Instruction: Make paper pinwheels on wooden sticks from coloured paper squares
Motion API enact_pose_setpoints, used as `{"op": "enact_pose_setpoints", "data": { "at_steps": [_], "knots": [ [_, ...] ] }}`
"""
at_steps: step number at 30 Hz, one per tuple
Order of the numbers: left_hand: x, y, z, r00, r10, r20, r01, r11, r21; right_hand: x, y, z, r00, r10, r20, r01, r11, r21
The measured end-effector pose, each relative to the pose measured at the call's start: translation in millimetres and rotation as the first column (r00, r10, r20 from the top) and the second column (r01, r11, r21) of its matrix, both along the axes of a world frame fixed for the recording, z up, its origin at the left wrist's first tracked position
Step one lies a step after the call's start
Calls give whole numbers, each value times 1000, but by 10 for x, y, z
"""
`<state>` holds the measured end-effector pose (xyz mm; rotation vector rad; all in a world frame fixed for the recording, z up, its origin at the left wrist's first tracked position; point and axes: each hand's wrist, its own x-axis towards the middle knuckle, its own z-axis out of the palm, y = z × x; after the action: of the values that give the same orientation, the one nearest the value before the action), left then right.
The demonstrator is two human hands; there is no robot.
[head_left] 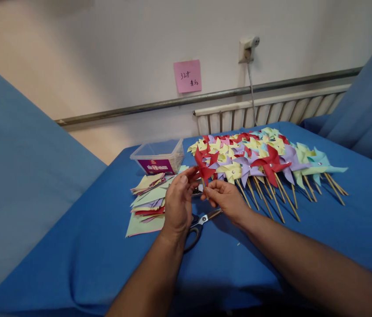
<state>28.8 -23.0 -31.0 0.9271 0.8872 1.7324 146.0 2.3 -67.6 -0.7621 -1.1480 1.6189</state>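
Note:
My right hand pinches the thin stick of a red paper pinwheel, held upright over the table. My left hand is cupped beside its blades, fingers apart, with the fingertips close to the paper; whether they touch it I cannot tell. Below my hands, scissors with dark handles lie on the blue cloth, partly covered by my left wrist. A small container with dark bits in it shows between my hands, mostly hidden.
Many finished pinwheels on sticks lie in rows at the right. Stacked coloured paper lies to the left, before a clear plastic box. Behind the blue-covered table are a radiator, a pipe and a wall socket.

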Motion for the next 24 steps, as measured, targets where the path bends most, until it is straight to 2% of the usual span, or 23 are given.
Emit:
{"op": "enact_pose_setpoints", "data": {
  "at_steps": [6, 8, 10, 14, 16, 21, 24],
  "knots": [
    [-72, 93, -34, 977, 213, -33, -215, 971, -106, 22, -29, 38, 994, 92, -53, -93, 996, -18],
    [-83, 106, -36, 980, 199, 14, -195, 972, -134, 36, -43, 38, 981, 162, -106, -166, 986, -30],
    [-82, 101, -27, 988, 134, 79, -121, 982, -147, 51, -57, 32, 957, 244, -154, -253, 967, -40],
    [-58, 71, 2, 991, 28, 130, -10, 991, -132, 62, -74, 10, 919, 358, -164, -373, 926, -68],
    [-47, 63, 13, 992, 24, 122, -9, 992, -128, 56, -77, -1, 915, 375, -148, -387, 919, -69],
    [-36, 64, 23, 992, 102, 80, -91, 988, -126, 31, -77, -26, 925, 364, -112, -372, 926, -62],
    [-29, 56, 32, 993, 96, 70, -86, 986, -141, 26, -76, -47, 924, 370, -102, -376, 925, -57]
  ]
}}
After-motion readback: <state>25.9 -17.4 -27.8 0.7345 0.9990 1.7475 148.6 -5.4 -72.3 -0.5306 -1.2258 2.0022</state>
